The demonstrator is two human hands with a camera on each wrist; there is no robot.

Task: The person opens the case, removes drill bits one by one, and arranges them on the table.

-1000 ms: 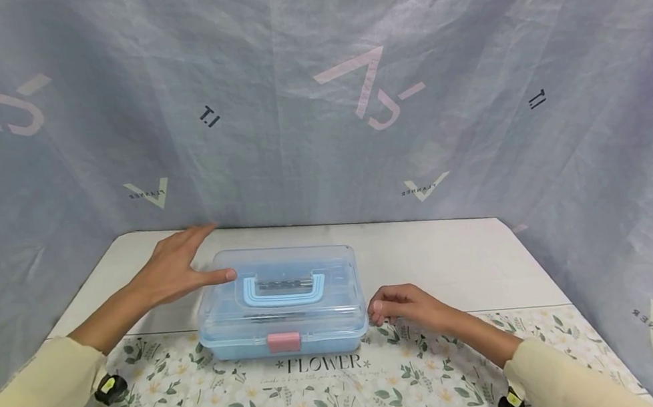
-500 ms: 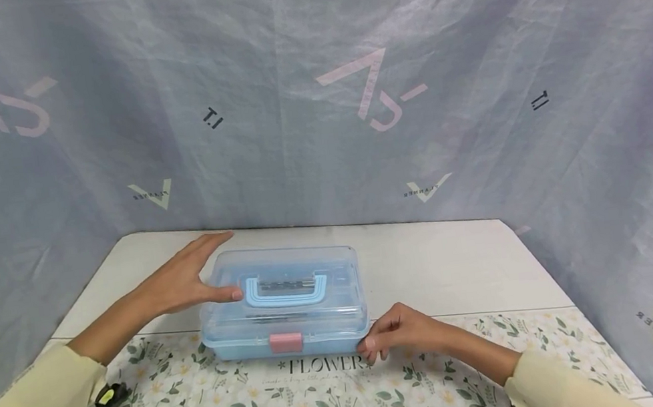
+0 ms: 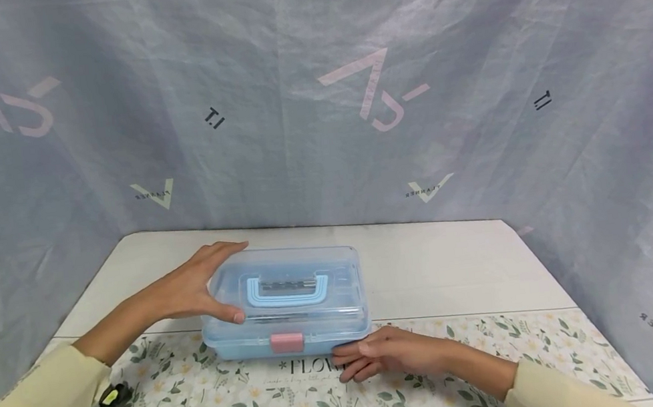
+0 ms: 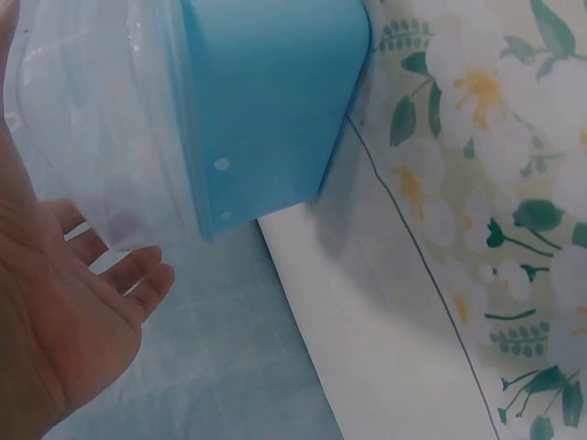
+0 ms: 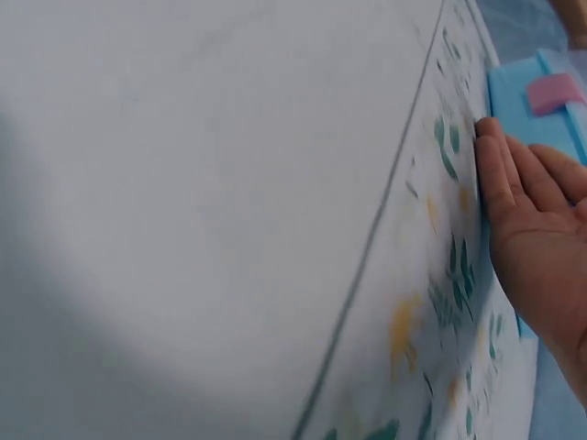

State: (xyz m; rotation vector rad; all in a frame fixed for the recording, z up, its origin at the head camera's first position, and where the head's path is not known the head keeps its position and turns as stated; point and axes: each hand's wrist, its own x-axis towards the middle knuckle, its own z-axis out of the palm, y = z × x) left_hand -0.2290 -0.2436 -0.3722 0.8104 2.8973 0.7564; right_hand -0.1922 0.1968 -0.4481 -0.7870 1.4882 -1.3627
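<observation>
A rounded rectangular box (image 3: 283, 302) of clear and pale blue plastic sits at the frame's centre on the floral mat (image 3: 443, 378), long axis left to right, pink latch (image 3: 286, 342) facing the lower edge. The left hand (image 3: 191, 286) rests on its left end, fingers straight and spread. The right hand (image 3: 380, 355) lies flat against its lower right edge, fingers straight and together.

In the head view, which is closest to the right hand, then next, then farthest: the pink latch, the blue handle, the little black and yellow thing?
From the right hand:
1. Pink latch, on the box's front, just left of the fingertips.
2. Blue handle, on the lid, farther back.
3. Black and yellow thing, far left on the floral mat, by the left sleeve.
</observation>
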